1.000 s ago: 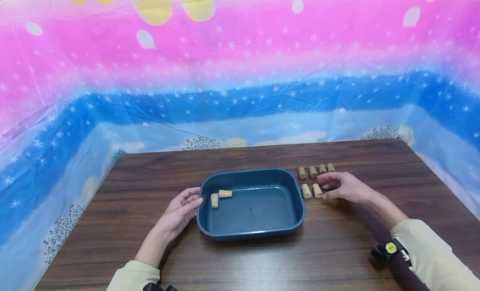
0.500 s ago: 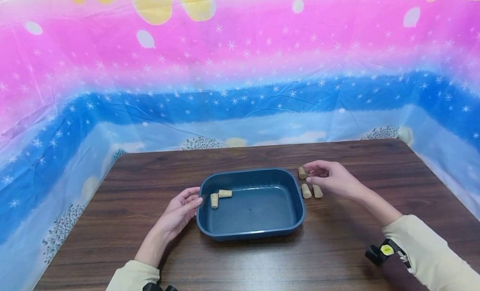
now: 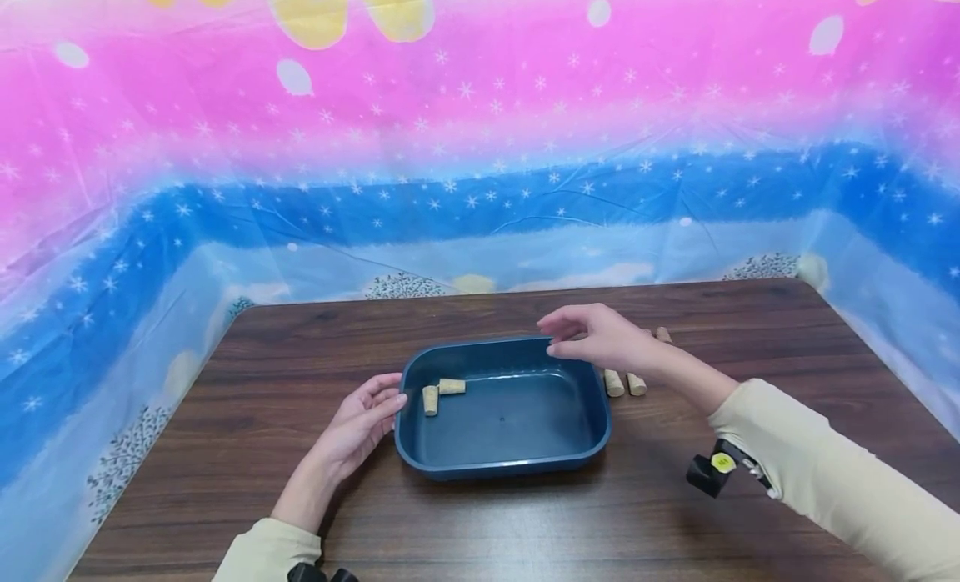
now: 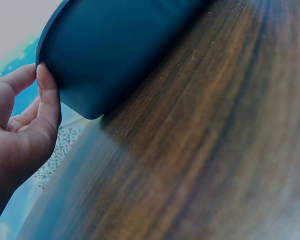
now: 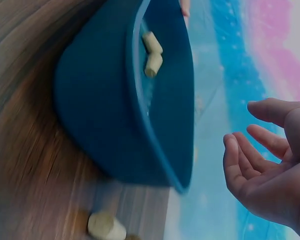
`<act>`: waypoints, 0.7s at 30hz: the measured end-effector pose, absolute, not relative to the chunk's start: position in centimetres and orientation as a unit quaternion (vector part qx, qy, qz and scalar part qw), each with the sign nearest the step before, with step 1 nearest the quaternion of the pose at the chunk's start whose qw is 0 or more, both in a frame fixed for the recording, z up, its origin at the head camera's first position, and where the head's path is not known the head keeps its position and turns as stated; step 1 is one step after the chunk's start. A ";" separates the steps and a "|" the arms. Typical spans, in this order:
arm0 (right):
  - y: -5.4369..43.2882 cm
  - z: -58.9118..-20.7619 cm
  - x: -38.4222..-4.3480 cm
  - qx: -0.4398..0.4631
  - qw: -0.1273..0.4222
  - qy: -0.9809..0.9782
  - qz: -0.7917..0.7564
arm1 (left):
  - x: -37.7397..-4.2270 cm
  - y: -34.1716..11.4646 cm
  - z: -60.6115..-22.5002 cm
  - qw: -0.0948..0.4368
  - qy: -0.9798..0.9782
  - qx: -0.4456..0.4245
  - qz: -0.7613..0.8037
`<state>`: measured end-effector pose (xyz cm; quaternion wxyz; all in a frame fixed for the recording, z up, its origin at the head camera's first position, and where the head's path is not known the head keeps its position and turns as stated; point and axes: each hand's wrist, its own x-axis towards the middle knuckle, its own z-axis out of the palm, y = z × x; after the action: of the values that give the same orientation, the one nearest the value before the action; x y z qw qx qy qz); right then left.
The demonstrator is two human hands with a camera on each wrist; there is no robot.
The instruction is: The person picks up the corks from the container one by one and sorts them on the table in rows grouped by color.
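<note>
A dark blue plastic basin (image 3: pixel 502 464) stands on the table. My left hand (image 3: pixel 360 428) pinches its left rim between thumb and fingers; the left wrist view shows the thumb (image 4: pixel 47 85) against the outer wall. Two corks, one upright in the picture (image 3: pixel 430 401) and one sideways (image 3: pixel 452 386), lie inside at the left. Over the back right corner hovers my right hand (image 3: pixel 596 336), fingers spread apart; the right wrist view shows nothing between them. Right of the basin are two corks (image 3: pixel 614 383) (image 3: pixel 637 385). Behind the right wrist a further cork (image 3: pixel 663 335) peeks out; others there are hidden.
The brown wood-grain table (image 3: pixel 300 348) runs back to a pink and blue snowflake-print cloth (image 3: pixel 480 182) hung around it. Small black wrist devices (image 3: pixel 708 475) sit under the sleeves.
My right hand has moved left from the corks, across the back row, to above the basin's back right corner. The left hand has stayed at the rim.
</note>
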<state>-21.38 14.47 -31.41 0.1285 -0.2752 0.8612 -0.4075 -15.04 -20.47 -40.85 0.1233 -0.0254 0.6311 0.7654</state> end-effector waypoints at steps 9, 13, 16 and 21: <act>10.0 -31.8 -21.7 -0.289 0.186 0.834 -0.431 | -15.1 -20.4 -40.8 0.124 0.635 -0.026 0.762; 8.1 -32.3 -22.0 -0.281 0.206 0.827 -0.441 | -15.1 -20.4 -40.9 0.122 0.636 -0.023 0.762; 6.5 -32.7 -22.0 -0.280 0.221 0.826 -0.436 | -15.1 -20.5 -40.9 0.121 0.637 -0.021 0.761; 4.1 -33.8 -21.8 -0.317 0.227 0.840 -0.377 | -15.1 -20.5 -40.9 0.122 0.636 -0.020 0.761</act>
<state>-21.84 4.14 -33.79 0.2269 -0.3169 0.8400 -0.3774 -15.09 -20.47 -40.87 0.1224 -0.0200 0.6363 0.7614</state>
